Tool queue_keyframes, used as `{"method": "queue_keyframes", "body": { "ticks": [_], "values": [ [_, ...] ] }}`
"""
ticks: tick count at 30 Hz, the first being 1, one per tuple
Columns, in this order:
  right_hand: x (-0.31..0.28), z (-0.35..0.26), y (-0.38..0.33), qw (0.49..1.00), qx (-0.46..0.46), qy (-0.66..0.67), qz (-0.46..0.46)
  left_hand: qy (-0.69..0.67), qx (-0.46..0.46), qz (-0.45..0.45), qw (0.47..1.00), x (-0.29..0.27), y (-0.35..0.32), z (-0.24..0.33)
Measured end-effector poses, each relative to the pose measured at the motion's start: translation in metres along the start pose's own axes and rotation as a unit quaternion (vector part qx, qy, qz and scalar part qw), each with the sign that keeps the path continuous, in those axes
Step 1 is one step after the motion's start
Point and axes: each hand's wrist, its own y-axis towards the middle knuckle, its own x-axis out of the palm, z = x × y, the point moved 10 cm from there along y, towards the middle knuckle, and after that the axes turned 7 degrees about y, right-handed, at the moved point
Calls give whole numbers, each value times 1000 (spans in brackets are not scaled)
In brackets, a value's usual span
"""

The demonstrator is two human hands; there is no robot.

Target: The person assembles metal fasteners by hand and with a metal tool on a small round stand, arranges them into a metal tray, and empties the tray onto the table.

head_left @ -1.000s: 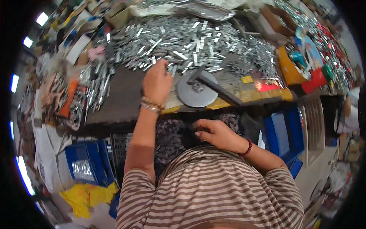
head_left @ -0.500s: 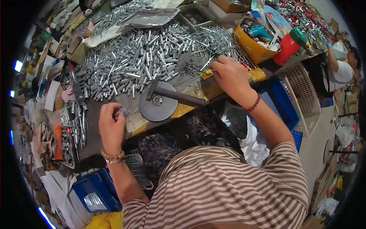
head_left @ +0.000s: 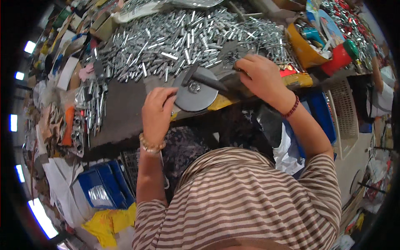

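A round grey metal disc (head_left: 195,102) lies at the near edge of the bench, bearing a hammer (head_left: 204,81) and a small shiny metal piece (head_left: 194,86). Beside the disc's left rim is my left hand (head_left: 156,111), its fingers bent and closed toward the thumb; whatever they hold is hidden. To the right, past the hammer's handle end, my right hand (head_left: 261,77) pinches thumb and fingers together. Something small and dark shows at those fingertips, too small to name. A large heap of silvery metal sleeves (head_left: 175,43) spreads behind the disc.
A yellow container (head_left: 304,48) of odds and ends and a red jar with a green lid (head_left: 339,58) stand at right. Tools (head_left: 93,102) lie at left. Blue bins (head_left: 100,187) sit below the bench. Another person's arm (head_left: 377,75) shows at far right.
The view has shifted, so the bench appears higher and further right. My left hand has moved right, up to the disc. My right hand has come slightly nearer the disc and hammer.
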Motion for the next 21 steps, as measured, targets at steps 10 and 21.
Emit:
{"method": "queue_keyframes", "body": {
  "ticks": [10,21],
  "values": [
    [43,-77,-8,994,-49,87,-37,-44,24,-48,998,-8,-15,-20],
    [57,-82,-10,996,-57,48,-52,194,41,136,971,-13,-7,-35]
  ]
}}
